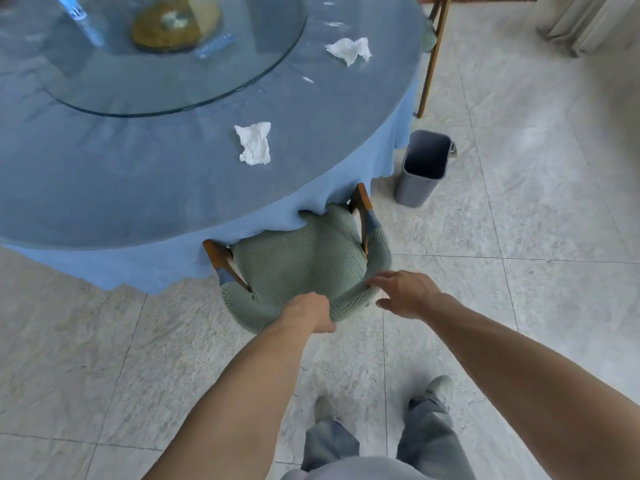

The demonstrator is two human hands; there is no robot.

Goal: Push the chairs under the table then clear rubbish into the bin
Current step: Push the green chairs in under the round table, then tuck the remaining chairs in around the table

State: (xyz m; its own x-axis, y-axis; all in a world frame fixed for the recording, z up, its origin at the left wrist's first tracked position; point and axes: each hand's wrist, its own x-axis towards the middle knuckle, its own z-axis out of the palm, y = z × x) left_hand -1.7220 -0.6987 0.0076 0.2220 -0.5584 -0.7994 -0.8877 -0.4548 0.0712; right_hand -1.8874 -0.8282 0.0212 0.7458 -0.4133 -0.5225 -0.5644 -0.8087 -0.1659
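Observation:
A wooden chair with a green knitted cover (304, 258) stands partly under the round table (145, 188), its front hidden by the blue tablecloth. My left hand (308, 315) grips the top of the chair's curved back. My right hand (403, 292) hovers just right of the back with fingers spread, its fingertips at the cover's edge. Two crumpled white tissues lie on the table: one near the front edge (254, 143), one farther back on the right (349, 50). A grey bin (420, 174) stands on the floor right of the table, with nothing visible inside.
A glass turntable (207, 84) sits mid-table with a plastic bottle (214, 46) on it. Another wooden chair (431, 53) stands at the table's far right. A curtain (595, 22) hangs at top right. Tiled floor spreads around my feet (440, 386).

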